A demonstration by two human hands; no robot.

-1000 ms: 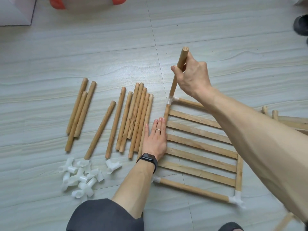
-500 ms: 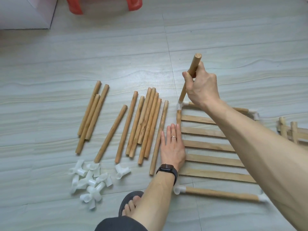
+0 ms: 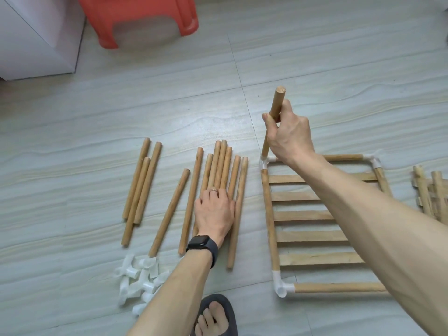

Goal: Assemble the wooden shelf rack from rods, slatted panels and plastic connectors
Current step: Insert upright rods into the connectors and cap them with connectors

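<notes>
A slatted wooden panel lies flat on the floor, framed by rods with white plastic connectors at its corners. My right hand grips an upright rod that stands in the far-left corner connector. My left hand rests palm down on a group of loose rods lying left of the panel, fingers curled over them. More loose rods lie farther left. A heap of white connectors sits near my left forearm.
A red plastic stool and a white box stand at the far left. Another slatted panel shows at the right edge. My sandalled foot is at the bottom.
My left hand has left the panel's left edge and moved left onto the loose rods. The right hand still holds the upright rod. The camera view has shifted.
</notes>
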